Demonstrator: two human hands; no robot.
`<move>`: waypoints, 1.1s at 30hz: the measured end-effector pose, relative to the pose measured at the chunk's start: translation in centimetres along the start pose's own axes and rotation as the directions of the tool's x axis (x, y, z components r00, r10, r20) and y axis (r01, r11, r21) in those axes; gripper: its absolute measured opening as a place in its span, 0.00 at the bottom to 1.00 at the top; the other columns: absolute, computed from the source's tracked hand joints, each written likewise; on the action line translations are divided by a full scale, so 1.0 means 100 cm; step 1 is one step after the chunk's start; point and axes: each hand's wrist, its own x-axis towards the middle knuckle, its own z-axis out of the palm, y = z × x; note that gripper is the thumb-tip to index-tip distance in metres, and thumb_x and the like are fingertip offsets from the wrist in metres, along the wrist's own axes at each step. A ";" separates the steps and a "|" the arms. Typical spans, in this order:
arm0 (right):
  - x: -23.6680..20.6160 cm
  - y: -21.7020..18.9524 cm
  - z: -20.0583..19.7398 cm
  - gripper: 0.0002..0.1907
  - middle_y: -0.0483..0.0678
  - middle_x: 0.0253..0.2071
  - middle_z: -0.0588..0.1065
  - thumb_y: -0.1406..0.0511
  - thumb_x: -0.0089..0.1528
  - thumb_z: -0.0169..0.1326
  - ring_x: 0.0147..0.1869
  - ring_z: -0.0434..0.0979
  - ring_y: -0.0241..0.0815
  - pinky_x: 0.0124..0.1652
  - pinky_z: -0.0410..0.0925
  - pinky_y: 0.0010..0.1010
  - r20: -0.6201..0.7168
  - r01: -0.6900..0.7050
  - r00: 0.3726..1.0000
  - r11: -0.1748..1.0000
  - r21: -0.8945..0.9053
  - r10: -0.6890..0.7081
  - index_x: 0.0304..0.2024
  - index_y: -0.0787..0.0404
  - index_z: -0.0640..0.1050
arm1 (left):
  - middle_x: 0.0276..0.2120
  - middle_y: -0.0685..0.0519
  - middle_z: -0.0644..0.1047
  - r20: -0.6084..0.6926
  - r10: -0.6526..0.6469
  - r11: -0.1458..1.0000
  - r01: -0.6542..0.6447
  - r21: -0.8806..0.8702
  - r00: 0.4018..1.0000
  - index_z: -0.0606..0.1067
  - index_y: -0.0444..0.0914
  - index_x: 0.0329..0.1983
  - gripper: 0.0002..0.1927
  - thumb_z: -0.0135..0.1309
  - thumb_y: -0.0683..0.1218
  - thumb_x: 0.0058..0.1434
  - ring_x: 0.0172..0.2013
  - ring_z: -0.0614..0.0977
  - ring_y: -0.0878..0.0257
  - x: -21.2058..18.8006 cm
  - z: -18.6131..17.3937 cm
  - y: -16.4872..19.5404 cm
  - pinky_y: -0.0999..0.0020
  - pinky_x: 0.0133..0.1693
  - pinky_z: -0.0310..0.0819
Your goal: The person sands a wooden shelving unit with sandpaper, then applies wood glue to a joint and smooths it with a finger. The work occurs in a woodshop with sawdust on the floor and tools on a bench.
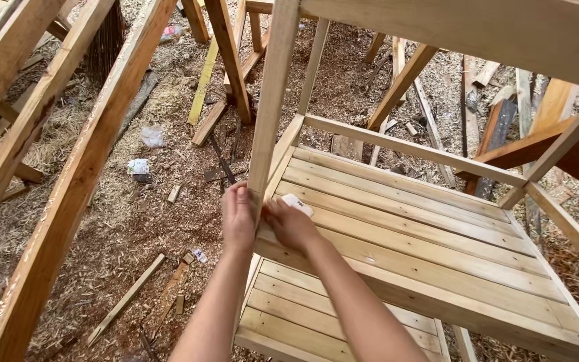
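Two hands on shelf post [267,114] | left hand [238,218] grips it | right hand [289,221] holds white piece [297,203] | sawdust floor [135,221]

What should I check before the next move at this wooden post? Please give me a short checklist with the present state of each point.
1. Left hand grips the upright post: ok.
2. Right hand presses a small white object at the post's base: ok; what the object is, cannot tell.
3. Post stands against the corner of the slatted shelf: ok.
4. Joint between post and shelf is tight: cannot tell, the hands cover it.
5. Floor beside the frame: not ok, sawdust and loose wood offcuts lie there.
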 end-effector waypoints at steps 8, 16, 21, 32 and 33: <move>-0.050 0.017 -0.023 0.20 0.46 0.62 0.75 0.63 0.66 0.45 0.68 0.72 0.47 0.64 0.65 0.37 -0.074 -0.192 0.974 0.957 0.219 0.212 0.60 0.51 0.77 | 0.57 0.48 0.67 0.109 0.217 0.974 -0.207 -0.096 0.970 0.64 0.38 0.64 0.31 0.34 0.65 0.73 0.56 0.72 0.59 0.016 0.006 -0.029 0.63 0.58 0.65; -0.021 0.008 0.006 0.17 0.54 0.63 0.72 0.59 0.69 0.46 0.67 0.69 0.56 0.64 0.63 0.43 -0.021 -0.186 0.982 0.983 -0.002 0.186 0.59 0.51 0.76 | 0.46 0.46 0.72 0.059 0.245 0.962 -0.251 0.112 0.968 0.68 0.37 0.54 0.47 0.33 0.82 0.59 0.45 0.77 0.56 0.023 0.003 -0.051 0.56 0.44 0.75; -0.040 0.014 -0.015 0.22 0.52 0.59 0.76 0.66 0.63 0.47 0.64 0.76 0.52 0.61 0.69 0.41 -0.028 -0.285 0.956 0.950 0.123 0.291 0.61 0.49 0.74 | 0.45 0.47 0.71 -0.086 0.251 0.927 -0.214 0.307 0.964 0.70 0.40 0.52 0.53 0.21 0.86 0.55 0.45 0.78 0.53 0.018 0.004 -0.047 0.55 0.48 0.71; -0.011 0.001 0.022 0.17 0.64 0.62 0.73 0.64 0.65 0.49 0.69 0.64 0.67 0.62 0.57 0.54 -0.136 0.228 0.966 0.973 0.041 -0.220 0.55 0.61 0.78 | 0.62 0.42 0.64 -0.139 0.349 0.892 -0.283 0.352 0.927 0.65 0.45 0.67 0.52 0.17 0.84 0.60 0.66 0.66 0.43 0.011 0.004 -0.031 0.38 0.65 0.56; -0.005 0.004 0.021 0.17 0.65 0.60 0.74 0.63 0.65 0.50 0.67 0.66 0.68 0.59 0.60 0.55 -0.147 0.188 0.972 0.982 0.022 -0.183 0.55 0.61 0.77 | 0.63 0.42 0.63 -0.129 0.349 0.895 -0.289 0.340 0.928 0.65 0.46 0.68 0.52 0.18 0.84 0.60 0.67 0.65 0.43 0.011 0.004 -0.029 0.38 0.65 0.55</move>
